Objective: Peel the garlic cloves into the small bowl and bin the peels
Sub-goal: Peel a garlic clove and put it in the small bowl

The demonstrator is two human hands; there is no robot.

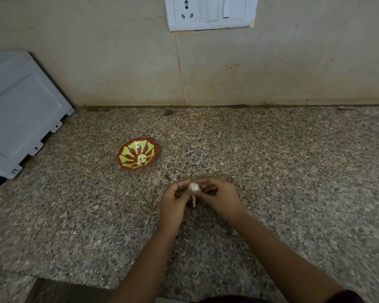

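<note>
Both hands — left hand (175, 199), right hand (219, 194) — pinch a pale garlic clove (194, 187), skin strip dangling. One peeled clove (141, 159) lies in the small red-and-yellow bowl (127, 164) — peeling likely midway; bin unseen.

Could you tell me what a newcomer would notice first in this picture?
Both hands meet at the centre above the speckled counter: the left hand and right hand pinch a garlic clove, a strip of peel dangling. Left of them and farther back sits a red-and-yellow small bowl holding peeled garlic.
</note>
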